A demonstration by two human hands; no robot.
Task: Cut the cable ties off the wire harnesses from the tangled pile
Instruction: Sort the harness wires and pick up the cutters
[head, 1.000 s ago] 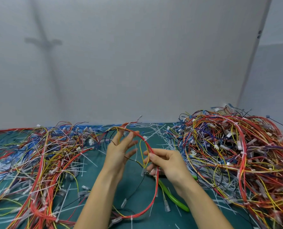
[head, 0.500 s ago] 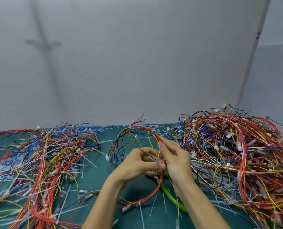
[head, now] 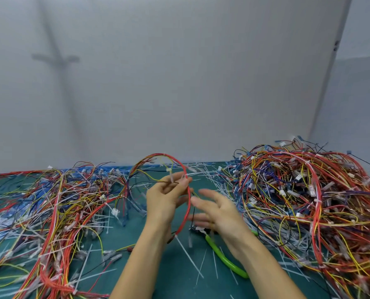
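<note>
My left hand point(head: 166, 197) holds a wire harness point(head: 185, 203) above the green mat, pinching its red and yellow wires near the fingertips. The harness arches up and over to the left, with a white cable tie point(head: 187, 254) trailing from its lower end. My right hand point(head: 219, 209) is blurred, fingers spread and straight, just right of the harness and holding nothing. Green-handled cutters point(head: 222, 257) lie on the mat under my right wrist. A big tangled pile of harnesses point(head: 305, 201) fills the right side.
A flatter spread of harnesses point(head: 50, 210) covers the left of the mat point(head: 158, 275). Cut white cable ties point(head: 207, 173) litter the mat between the piles and at the back. A grey wall stands right behind the table.
My right hand has let go of the harness and moved right and down, opening its fingers. My left hand has lifted the harness higher, and its loop now arches further up.
</note>
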